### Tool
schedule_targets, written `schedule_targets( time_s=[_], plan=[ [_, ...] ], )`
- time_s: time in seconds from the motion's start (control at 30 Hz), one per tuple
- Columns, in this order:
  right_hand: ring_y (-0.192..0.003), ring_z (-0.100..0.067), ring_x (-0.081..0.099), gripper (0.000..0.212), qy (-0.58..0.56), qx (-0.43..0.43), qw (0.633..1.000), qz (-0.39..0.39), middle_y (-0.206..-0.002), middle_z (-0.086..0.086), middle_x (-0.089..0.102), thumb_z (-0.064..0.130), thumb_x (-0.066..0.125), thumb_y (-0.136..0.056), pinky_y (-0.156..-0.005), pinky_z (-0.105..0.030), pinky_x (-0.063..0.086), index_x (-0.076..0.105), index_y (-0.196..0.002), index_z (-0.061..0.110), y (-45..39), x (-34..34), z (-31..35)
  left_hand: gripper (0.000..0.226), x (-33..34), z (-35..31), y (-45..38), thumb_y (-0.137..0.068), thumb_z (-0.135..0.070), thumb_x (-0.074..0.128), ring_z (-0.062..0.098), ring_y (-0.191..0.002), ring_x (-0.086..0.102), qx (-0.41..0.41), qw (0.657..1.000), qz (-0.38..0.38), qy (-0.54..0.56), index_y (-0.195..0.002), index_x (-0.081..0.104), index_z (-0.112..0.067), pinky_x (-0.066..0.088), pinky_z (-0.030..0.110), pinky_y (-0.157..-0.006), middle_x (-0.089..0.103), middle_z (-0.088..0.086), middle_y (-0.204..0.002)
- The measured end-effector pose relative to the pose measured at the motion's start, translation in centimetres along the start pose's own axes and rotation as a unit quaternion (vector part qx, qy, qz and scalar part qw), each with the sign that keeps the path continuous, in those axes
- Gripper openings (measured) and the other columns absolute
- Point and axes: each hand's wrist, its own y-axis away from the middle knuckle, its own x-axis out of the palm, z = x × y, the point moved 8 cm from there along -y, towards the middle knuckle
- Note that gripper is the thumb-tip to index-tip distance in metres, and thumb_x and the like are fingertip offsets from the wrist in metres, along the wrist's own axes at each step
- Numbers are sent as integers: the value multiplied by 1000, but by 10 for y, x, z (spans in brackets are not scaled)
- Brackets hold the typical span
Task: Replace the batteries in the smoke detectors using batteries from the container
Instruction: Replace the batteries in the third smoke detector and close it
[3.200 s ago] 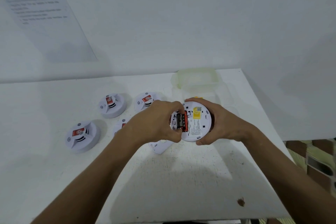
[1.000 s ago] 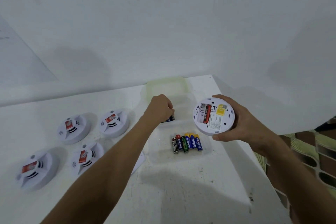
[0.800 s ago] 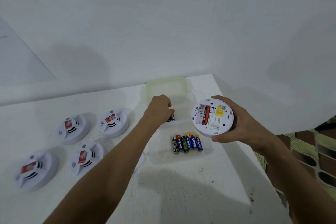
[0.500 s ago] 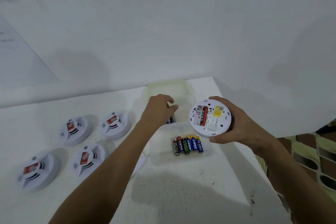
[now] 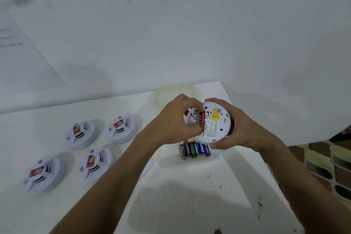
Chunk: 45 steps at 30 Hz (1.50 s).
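Observation:
My right hand (image 5: 241,129) grips a round white smoke detector (image 5: 215,125) by its rim, back side up, above the clear container (image 5: 169,159). The detector's battery bay is uncovered and a red battery (image 5: 202,122) lies in it, with an empty slot to its left. My left hand (image 5: 171,125) reaches in from the left, thumb and forefinger pinching the red battery at its ends. Several batteries (image 5: 194,149) in black, red, green and blue lie side by side in the container below the detector.
Several other white smoke detectors (image 5: 81,134) (image 5: 121,126) (image 5: 95,162) (image 5: 42,174) sit face up on the white table's left half. A yellowish lid (image 5: 171,91) lies behind the container. A white cover piece (image 5: 147,167) pokes out under my left forearm. The table's right edge (image 5: 266,167) drops to a tiled floor.
My left hand left the far end of the container and came back to the detector, closing on the red battery. My right hand kept holding the detector.

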Motion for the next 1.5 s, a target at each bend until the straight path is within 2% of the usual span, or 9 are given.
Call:
schedule_targets(
  time_s=[0.1,0.37,0.57,0.87,1.03,1.1,1.23,1.4,1.5],
  plan=[
    [-122,-23,57,98,16,-4,1000,1,-128,3,60,-1,90,-55,-92,-36,57,46,-140,21,-1,3,2,36,2,1,2,-74,-17,74,8,-95,55,-17,1000,-2,3,-105,59,-29,49,17,-74,50,-5,-108],
    [-117,-17,59,95,42,-19,999,-23,-123,9,61,5,89,-50,-88,-24,55,48,-134,24,-7,5,2,38,4,5,2,-72,-15,75,5,-92,50,-32,999,-34,-9,-106,58,-24,38,4,-70,48,-7,-108],
    [-114,-13,60,94,52,-18,998,-30,-121,12,61,7,89,-49,-87,-20,53,49,-132,24,-11,4,0,43,7,7,1,-72,-16,76,11,-96,54,-30,999,-13,-23,-113,62,-20,46,15,-75,48,-3,-110],
    [-112,-16,62,96,52,-7,998,-18,-120,8,64,2,89,-48,-87,-23,54,51,-134,20,-15,8,-9,41,9,19,-2,-65,-15,79,8,-89,52,-43,999,-8,-16,-97,55,-24,44,14,-70,47,-6,-103],
    [-115,-17,61,97,49,0,999,-14,-122,8,64,3,90,-50,-90,-26,55,50,-135,22,-12,4,-15,40,15,26,-1,-68,-18,79,15,-92,57,-50,998,-17,21,-93,49,-27,54,28,-73,52,-4,-103],
    [-116,-18,61,97,45,2,999,-13,-123,7,63,0,90,-51,-90,-27,56,50,-136,22,-11,2,-15,35,14,28,0,-72,-22,77,13,-92,58,-47,996,-49,52,-88,48,-33,53,27,-72,52,-6,-102],
    [-115,-19,60,95,45,0,999,-22,-121,6,62,2,90,-52,-88,-28,57,50,-135,23,-12,-1,-15,29,6,29,0,-80,-32,75,7,-82,54,-30,989,-136,41,-79,46,-37,40,11,-65,51,-10,-93],
    [-113,-16,60,93,49,5,998,-35,-117,8,62,5,91,-52,-87,-29,57,50,-133,25,-9,-7,-17,25,4,35,-5,-80,-26,77,3,-68,58,-62,980,-139,130,-86,53,-30,45,17,-61,66,-12,-76],
    [-116,-12,59,93,41,15,997,-59,-120,11,63,10,91,-51,-86,-27,56,51,-134,26,-2,-18,-21,26,-15,57,-14,-77,-22,81,5,-71,65,-119,944,-220,215,-93,62,-18,53,23,-69,72,-6,-78]
  ],
)
